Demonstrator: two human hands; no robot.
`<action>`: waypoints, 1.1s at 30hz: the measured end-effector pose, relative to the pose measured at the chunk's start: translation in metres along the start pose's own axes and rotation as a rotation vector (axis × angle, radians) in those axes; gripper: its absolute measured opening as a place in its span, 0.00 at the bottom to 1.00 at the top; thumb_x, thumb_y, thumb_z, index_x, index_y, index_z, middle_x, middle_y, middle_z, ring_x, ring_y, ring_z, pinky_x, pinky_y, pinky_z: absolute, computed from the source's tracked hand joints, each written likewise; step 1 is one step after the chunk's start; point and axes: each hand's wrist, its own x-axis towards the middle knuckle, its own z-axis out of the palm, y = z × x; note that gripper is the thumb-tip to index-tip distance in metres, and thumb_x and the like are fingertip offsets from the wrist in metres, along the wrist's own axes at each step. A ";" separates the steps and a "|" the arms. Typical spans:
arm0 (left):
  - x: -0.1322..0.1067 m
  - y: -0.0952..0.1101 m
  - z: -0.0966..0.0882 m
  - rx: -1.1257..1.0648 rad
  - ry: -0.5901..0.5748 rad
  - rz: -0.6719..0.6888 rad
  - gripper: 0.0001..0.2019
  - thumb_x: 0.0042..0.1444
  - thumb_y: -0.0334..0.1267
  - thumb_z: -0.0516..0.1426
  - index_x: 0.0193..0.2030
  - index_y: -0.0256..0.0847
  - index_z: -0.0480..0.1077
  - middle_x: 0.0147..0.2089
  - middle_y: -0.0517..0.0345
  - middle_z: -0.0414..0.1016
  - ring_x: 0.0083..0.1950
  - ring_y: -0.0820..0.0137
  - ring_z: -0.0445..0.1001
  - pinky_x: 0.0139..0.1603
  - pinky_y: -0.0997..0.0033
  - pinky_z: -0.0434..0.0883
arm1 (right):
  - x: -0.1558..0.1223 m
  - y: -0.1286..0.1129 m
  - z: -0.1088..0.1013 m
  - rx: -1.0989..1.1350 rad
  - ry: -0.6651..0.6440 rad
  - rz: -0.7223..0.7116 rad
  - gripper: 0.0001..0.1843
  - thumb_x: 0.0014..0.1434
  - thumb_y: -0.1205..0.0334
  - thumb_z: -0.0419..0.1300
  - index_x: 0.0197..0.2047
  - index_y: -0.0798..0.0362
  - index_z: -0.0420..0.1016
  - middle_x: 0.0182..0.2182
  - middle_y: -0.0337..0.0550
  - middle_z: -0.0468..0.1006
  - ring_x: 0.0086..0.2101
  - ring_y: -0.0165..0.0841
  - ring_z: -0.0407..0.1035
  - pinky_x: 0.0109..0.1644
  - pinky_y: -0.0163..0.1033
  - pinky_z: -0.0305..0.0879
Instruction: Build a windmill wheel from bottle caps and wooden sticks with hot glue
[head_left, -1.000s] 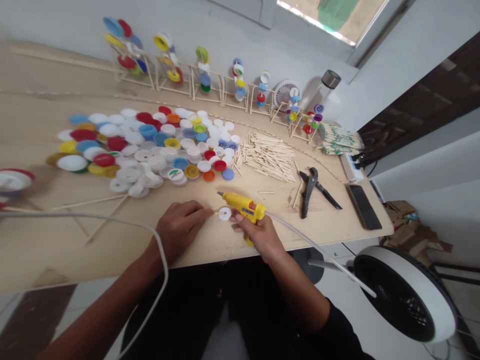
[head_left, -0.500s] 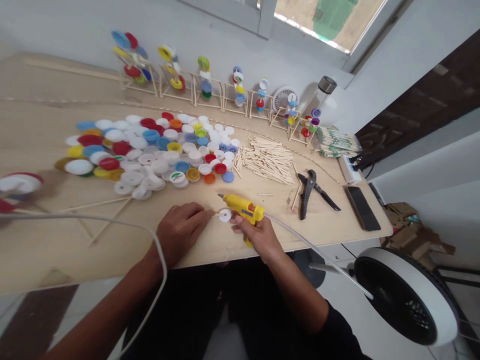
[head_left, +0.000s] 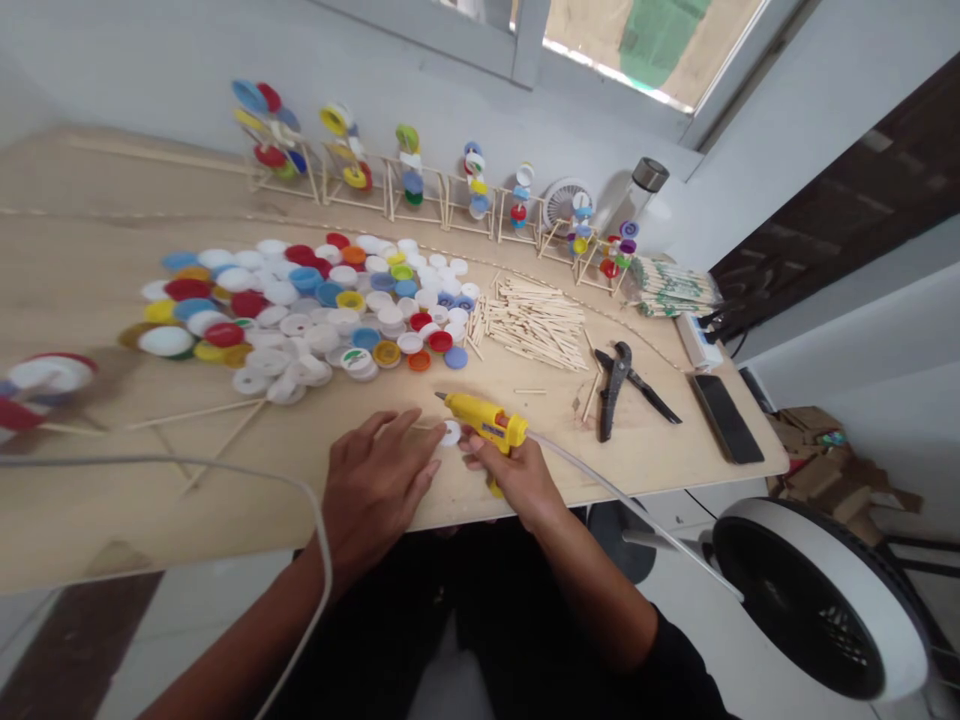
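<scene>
My right hand (head_left: 516, 478) grips a yellow glue gun (head_left: 484, 420) near the front edge of the wooden table (head_left: 97, 520), its nozzle pointing left. A small white bottle cap (head_left: 451, 433) lies just below the nozzle. My left hand (head_left: 379, 485) hovers beside it with fingers stretched out and loosely spread, fingertips close to the cap and holding nothing. A white cord runs from the gun's back toward the right.
A heap of coloured bottle caps (head_left: 300, 305) covers the table's middle, with a pile of wooden sticks (head_left: 534, 320) to its right. Black pliers (head_left: 619, 372) and a phone (head_left: 726, 418) lie further right. Stick-and-cap models (head_left: 409, 165) line the back. A fan (head_left: 821, 590) stands lower right.
My left hand has let go of the stick on the white cap and opened, fingers now spread above the table. The glue gun stays put.
</scene>
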 end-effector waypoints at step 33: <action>-0.008 -0.011 0.002 -0.263 -0.046 -0.165 0.20 0.65 0.38 0.50 0.61 0.50 0.72 0.59 0.49 0.78 0.62 0.51 0.70 0.60 0.45 0.66 | -0.001 0.001 0.001 0.009 0.013 -0.012 0.26 0.44 0.44 0.74 0.42 0.52 0.83 0.41 0.46 0.84 0.39 0.38 0.78 0.41 0.41 0.76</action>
